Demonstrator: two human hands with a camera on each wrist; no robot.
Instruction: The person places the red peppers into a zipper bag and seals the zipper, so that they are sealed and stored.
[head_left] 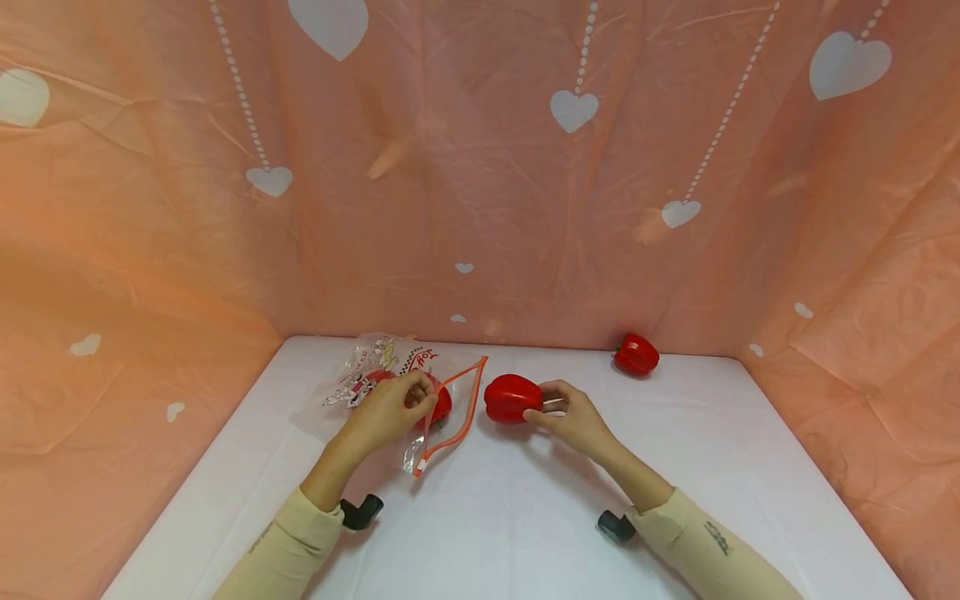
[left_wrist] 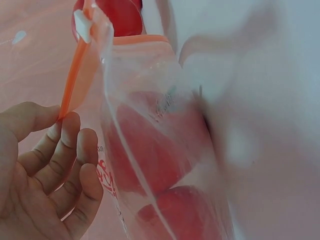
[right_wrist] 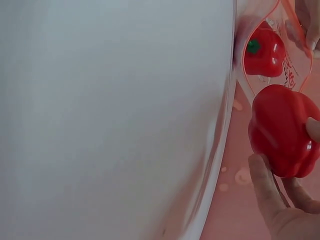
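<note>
My left hand (head_left: 393, 407) pinches the orange zip edge of a clear printed zip bag (head_left: 468, 417) between thumb and forefinger, and the bag's mouth gapes toward the right. Inside the bag lie two red bell peppers (left_wrist: 155, 145), seen through the plastic in the left wrist view. My right hand (head_left: 573, 417) grips another red bell pepper (head_left: 512, 398) by its right end, just to the right of the bag's mouth. In the right wrist view this held pepper (right_wrist: 285, 130) is close to the opening, with a green-stemmed pepper (right_wrist: 265, 52) visible within.
One more red bell pepper (head_left: 636, 356) lies at the back right of the white table (head_left: 525, 533). Behind the table hangs a pink curtain (head_left: 495, 208) with white hearts. Dark camera mounts (head_left: 362, 512) sit by both wrists.
</note>
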